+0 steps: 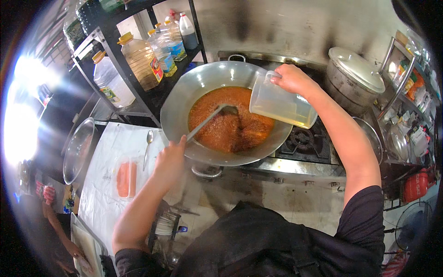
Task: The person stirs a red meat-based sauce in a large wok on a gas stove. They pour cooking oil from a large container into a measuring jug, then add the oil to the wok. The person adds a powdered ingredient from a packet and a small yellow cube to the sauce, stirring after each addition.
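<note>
A large metal wok (184, 94) sits on a gas stove, filled with an orange-red sauce (217, 127). My left hand (170, 159) grips the long handle of a metal ladle (210, 117), whose bowl rests in the sauce. My right hand (291, 78) holds a clear plastic jug (279, 104) by its handle. The jug holds pale yellowish liquid and is tilted toward the wok over its right rim.
A second burner (302, 141) lies right of the wok, a lidded metal pot (353, 76) behind it. A black shelf holds oil bottles (140, 60) at the back left. A spoon (147, 147), an orange tub (125, 179) and a glass lid (79, 150) lie on the left counter.
</note>
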